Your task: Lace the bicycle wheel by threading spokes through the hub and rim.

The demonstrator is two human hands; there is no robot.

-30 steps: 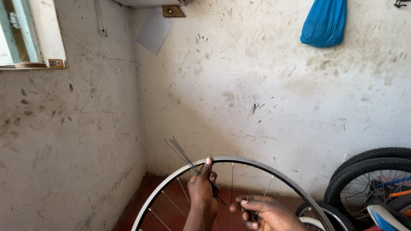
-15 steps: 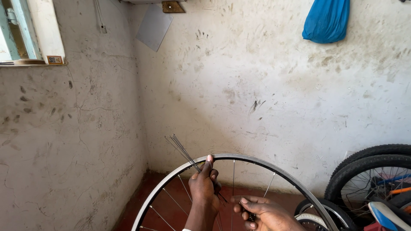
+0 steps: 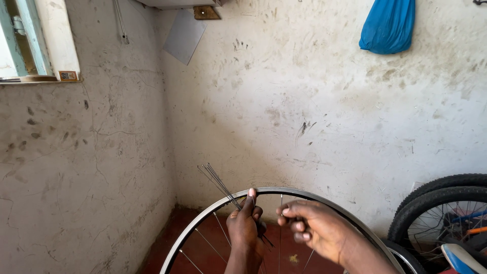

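A bare silver bicycle rim [image 3: 284, 193] stands upright low in the corner of the room, its top arc rising in front of the stained plaster wall [image 3: 314, 111]. The person's left hand [image 3: 245, 228] is curled shut around a thin bundle of loose spokes [image 3: 218, 182], whose free ends fan out up and to the left above the rim. The forefinger of that hand points upward and touches the rim's inner edge. The right hand [image 3: 314, 226] sits just beside it, inside the rim, with its fingers drawn close together in a narrow pinch. What is between the fingertips is too small to tell. A few fitted spokes run down from the rim between the two hands. To the right, black bicycle tyres [image 3: 441, 203] lean against the wall, and a blue bag [image 3: 388, 25] hangs high above them.
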